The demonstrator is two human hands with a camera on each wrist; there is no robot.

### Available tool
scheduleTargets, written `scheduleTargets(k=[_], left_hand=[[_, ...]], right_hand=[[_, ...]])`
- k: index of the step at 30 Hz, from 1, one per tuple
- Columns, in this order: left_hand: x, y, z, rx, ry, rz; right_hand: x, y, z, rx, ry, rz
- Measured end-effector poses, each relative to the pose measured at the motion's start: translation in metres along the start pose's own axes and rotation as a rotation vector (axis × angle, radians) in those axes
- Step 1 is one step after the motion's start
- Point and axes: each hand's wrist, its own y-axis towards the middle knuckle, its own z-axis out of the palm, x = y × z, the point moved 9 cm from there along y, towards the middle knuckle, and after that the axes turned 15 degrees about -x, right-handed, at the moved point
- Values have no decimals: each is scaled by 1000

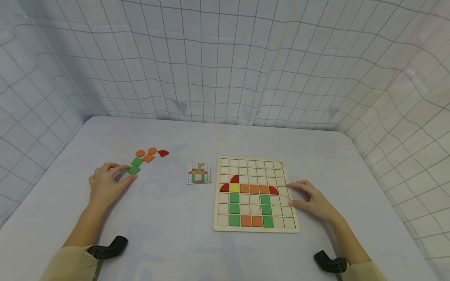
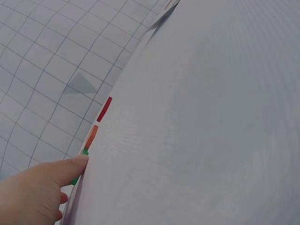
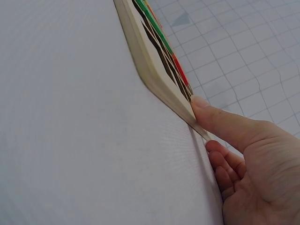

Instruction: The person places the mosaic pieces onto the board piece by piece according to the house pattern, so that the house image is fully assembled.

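At the left of the table, my left hand (image 1: 107, 184) pinches a green square tile (image 1: 133, 170) between thumb and index finger. Another green square tile (image 1: 137, 161) lies just beyond it. In the left wrist view the thumb (image 2: 70, 169) covers part of the green tile (image 2: 75, 181). My right hand (image 1: 313, 200) rests its thumb and fingertips against the right edge of a wooden grid board (image 1: 258, 229). Red, yellow, orange and green tiles sit in the board's cells. The right wrist view has the thumb (image 3: 225, 123) on the board's rim (image 3: 161, 91).
Two orange round tiles (image 1: 140, 153), an orange square tile (image 1: 149, 158) and a red quarter-round tile (image 1: 163, 153) lie beyond the left hand. A small pattern card (image 1: 199, 173) lies left of the board. Grid-patterned white cloth (image 1: 225, 78) hangs around the table.
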Motion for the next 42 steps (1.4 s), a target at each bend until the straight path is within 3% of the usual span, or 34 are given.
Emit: scheduleTargets(k=[15,21,26,33,38,42], left_hand=[[3,-1,5,7,-29,-40],[-12,4,2,-63,-144,-29],[-40,9,10,-78,-230,14],[-93,12,36,-83,-285,183],[-127,9,62,-34,-309,266],[-154,4,83,34,-314,294]], right_hand=[[0,1,-1,1,-11,2],[1,1,0,-1,-17,4],[0,1,0,-1,-6,-2],[-2,1,0,-1,-5,-12],[-2,1,0,-4,-6,-12],[-2,1,-1,-6,0,-15]])
